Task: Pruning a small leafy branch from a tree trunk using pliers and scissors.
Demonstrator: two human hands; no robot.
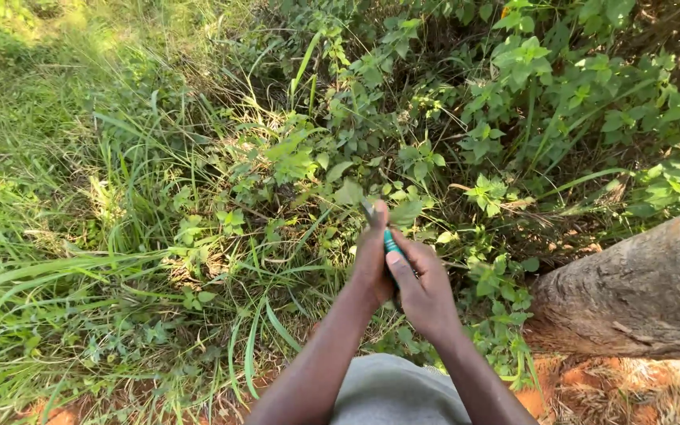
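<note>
Down by the ground, over the weeds, both of my hands are pressed together around one small tool (388, 238). Most of it is hidden. I can only see a bit of green handle between my fingers and a thin grey tip poking out at the top, so I cannot tell what kind of tool it is.

My left hand (372, 260) is curled shut around the lower part of the tool, with the thumb up near the tip. My right hand (425, 290) wraps the handle from the other side, and its thumb lies along the green part. Both hands grip it tight.

Leafy weeds (411, 169) grow thick right past the tip, and long grass (80, 260) fills the left side. A fat tree trunk (639, 295) leans in from the right edge, near my right hand but not touching it. Red dirt (592, 386) shows under the trunk. My grey shorts (395, 393) are cut off at the bottom edge.
</note>
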